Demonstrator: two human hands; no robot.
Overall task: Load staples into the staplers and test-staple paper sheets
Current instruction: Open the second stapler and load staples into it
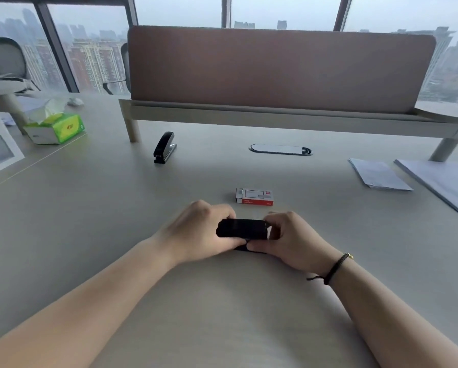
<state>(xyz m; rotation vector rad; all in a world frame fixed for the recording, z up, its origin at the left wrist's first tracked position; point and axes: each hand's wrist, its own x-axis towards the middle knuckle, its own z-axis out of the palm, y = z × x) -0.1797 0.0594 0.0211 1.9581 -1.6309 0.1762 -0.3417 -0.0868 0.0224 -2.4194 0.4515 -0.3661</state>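
Note:
A black stapler (242,229) lies crosswise on the desk in front of me, held at both ends. My left hand (201,232) grips its left end and my right hand (292,239) grips its right end, thumbs meeting under its front edge. Its base is mostly hidden by my fingers. Just behind it lies a red and white staple box (254,196). A second black stapler (164,147) stands farther back to the left. Paper sheets (379,173) lie at the right, with a larger stack (445,181) beside them.
A brown desk divider (281,67) on a raised shelf closes off the back. A cable grommet (280,149) is set in the desk below it. A green tissue pack (55,127) sits at the far left, office chairs behind.

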